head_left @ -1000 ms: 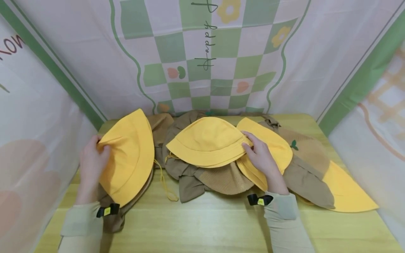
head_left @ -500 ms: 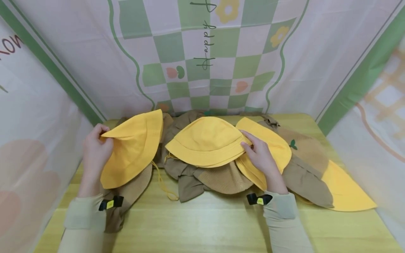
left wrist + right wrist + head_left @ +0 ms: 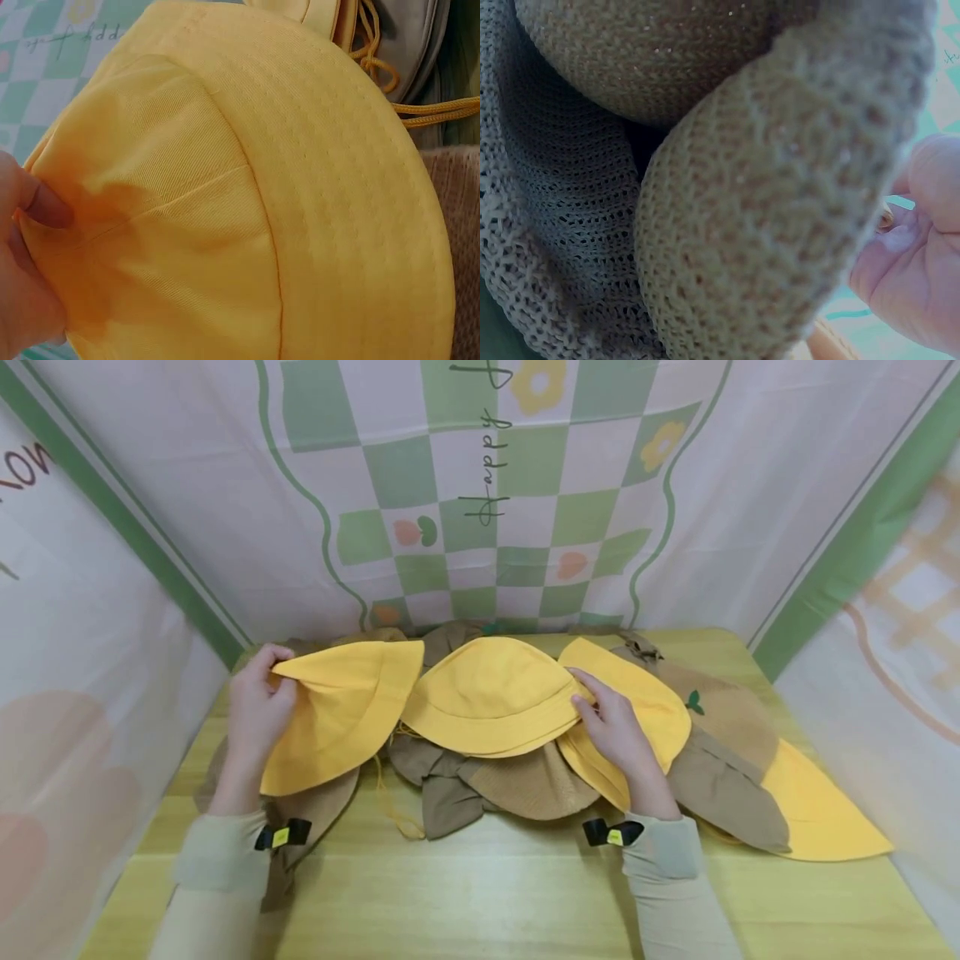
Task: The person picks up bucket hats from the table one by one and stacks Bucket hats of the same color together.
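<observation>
My left hand point(image 3: 258, 710) pinches the crown of a yellow bucket hat point(image 3: 345, 714), whose brim points to the right and laps against the middle yellow hat. The left wrist view shows the thumb and fingers pressed into the cloth of that hat point(image 3: 187, 195), with its stitched brim spread wide. In the middle, my right hand point(image 3: 618, 727) grips the right end of the brim of another yellow bucket hat point(image 3: 491, 693), its brim edges layered. Close up in the right wrist view, a tan knitted hat point(image 3: 757, 217) fills most of the picture beside the right hand point(image 3: 922, 270).
Brown and tan hats point(image 3: 540, 785) lie under the yellow ones along the table's back. At the right are a yellow hat point(image 3: 660, 727), a tan hat with a green leaf point(image 3: 727, 710) and a yellow brim point(image 3: 825, 818). A yellow cord point(image 3: 397, 814) trails on the wooden table point(image 3: 465, 893).
My left hand has carried its yellow hat rightward and tilted its brim from facing down-right to right, uncovering tan and brown cloth below. The right hand has stayed in place.
</observation>
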Demonstrator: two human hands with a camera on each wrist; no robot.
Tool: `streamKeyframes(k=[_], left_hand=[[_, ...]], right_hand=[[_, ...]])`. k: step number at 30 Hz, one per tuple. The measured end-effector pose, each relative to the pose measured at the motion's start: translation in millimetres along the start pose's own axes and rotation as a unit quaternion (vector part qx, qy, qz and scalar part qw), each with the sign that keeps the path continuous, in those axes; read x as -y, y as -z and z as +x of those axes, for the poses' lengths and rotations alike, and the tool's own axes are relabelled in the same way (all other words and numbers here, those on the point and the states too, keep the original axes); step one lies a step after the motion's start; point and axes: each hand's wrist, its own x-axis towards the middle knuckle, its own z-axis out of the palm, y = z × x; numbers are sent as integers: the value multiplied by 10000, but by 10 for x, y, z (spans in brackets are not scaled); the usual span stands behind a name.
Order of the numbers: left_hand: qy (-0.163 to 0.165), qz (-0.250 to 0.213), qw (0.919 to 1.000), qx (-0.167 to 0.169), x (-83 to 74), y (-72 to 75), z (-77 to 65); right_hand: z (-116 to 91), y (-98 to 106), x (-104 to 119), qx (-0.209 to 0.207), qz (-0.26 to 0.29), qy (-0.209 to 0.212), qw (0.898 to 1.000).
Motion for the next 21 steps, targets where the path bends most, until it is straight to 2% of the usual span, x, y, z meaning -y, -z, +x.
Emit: streamKeyframes(k=[4,13,21], left_hand=[[-356,-196,9991,138,-54,-148,14],[-572,-702,9943,564,-254,-414,4],[-949,-764,9893,806,-401,-674,-42]], right_hand=[[1,-4,-8,-45,7,76,10000],[7,-14,-22,-168,6,167,9997],[15,-22,-10,-217,-34,204,9996]])
